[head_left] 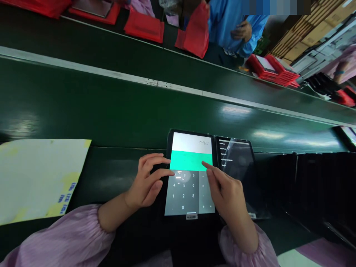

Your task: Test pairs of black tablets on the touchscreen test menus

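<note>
A tablet [187, 193] lies on the green bench with a calculator keypad lit on its screen, white and bright green above the keys. My left hand [151, 178] is at its left edge, fingers spread and the fingertips over the screen near the 7 key. From the right, my right hand [226, 187] reaches over the screen with the index finger stretched out to the green band; its other fingers are curled and hold nothing visible. A second tablet [239, 174] with a dark text menu lies against the first one's right side, partly covered by my right hand.
A yellow-edged white sheet [36, 178] lies at left. Dark upright items [311, 189] stand at right. Beyond a pale rail [158, 83], a co-worker in blue [228, 26] is among red pouches [144, 27] and a stack of red-wrapped items [274, 70].
</note>
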Motion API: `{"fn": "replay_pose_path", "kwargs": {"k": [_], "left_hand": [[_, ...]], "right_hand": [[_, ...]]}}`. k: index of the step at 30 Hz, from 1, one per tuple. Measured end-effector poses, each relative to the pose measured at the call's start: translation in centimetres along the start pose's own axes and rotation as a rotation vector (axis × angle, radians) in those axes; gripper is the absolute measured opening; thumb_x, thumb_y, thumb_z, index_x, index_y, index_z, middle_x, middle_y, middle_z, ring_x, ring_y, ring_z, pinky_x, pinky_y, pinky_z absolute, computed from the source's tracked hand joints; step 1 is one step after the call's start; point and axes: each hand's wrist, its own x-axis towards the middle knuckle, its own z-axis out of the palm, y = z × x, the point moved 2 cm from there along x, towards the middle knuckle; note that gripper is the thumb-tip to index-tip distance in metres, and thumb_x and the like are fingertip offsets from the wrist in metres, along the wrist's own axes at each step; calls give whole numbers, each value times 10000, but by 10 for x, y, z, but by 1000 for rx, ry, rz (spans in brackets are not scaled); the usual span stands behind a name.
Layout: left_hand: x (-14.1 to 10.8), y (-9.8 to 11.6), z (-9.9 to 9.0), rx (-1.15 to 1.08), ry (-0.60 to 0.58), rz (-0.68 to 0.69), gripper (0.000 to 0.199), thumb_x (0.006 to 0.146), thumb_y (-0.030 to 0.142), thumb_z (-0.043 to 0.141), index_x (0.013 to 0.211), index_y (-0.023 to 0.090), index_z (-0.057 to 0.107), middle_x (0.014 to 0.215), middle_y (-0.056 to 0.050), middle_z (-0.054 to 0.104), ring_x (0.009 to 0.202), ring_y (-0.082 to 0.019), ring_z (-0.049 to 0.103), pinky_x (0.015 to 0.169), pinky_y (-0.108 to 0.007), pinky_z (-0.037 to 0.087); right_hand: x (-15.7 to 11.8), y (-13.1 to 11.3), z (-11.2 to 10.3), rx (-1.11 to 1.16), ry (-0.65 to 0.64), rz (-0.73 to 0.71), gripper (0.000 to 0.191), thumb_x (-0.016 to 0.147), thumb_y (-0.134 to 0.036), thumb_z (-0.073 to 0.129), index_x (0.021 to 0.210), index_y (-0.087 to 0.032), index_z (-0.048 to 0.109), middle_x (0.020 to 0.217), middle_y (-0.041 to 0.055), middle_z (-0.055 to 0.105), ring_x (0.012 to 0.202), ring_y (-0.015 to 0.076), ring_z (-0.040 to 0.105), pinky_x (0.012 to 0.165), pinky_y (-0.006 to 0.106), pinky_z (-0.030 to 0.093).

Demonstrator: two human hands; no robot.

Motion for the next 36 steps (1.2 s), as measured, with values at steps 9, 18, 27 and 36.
{"fn": "replay_pose_path", "kwargs": {"k": [9, 18, 27, 36], "left_hand": [[3, 1, -2, -41, -6, -39, 416, 1103, 314, 355, 1050, 295, 767, 1164, -86, 703, 1229, -311, 602, 1048, -521, 463], [7, 0, -3, -14, 24, -83, 448, 1119, 393, 334, 976, 287, 746, 1116, -89, 694, 1163, -308, 628, 1006, -517, 468], [9, -6, -1, 121, 89, -52, 475, 1113, 466, 324, 1049, 281, 756, 1222, -113, 663, 1188, -331, 607, 1055, -552, 444], [25, -20, 8, 203, 64, -116, 577, 1117, 509, 252, 1157, 268, 774, 1364, -131, 642, 1319, -345, 546, 1140, -588, 393]], "right_hand": [[-1, 2, 1, 0, 54, 21, 444, 1120, -293, 442, 934, -144, 817, 917, 116, 848, 384, 102, 539, 425, 237, 402], [-8, 19, -25, 67, 181, 120, 438, 1120, -372, 464, 1110, -172, 853, 572, -21, 627, 413, 102, 491, 466, 211, 412], [0, 73, -47, -7, 183, 272, 729, 1095, -691, 380, 970, -153, 855, 476, -74, 282, 405, 108, 296, 398, 230, 250], [-12, 72, -48, 27, 381, 209, 498, 1120, -484, 492, 1026, -175, 871, 516, -77, 259, 417, 96, 249, 413, 257, 191]]}}
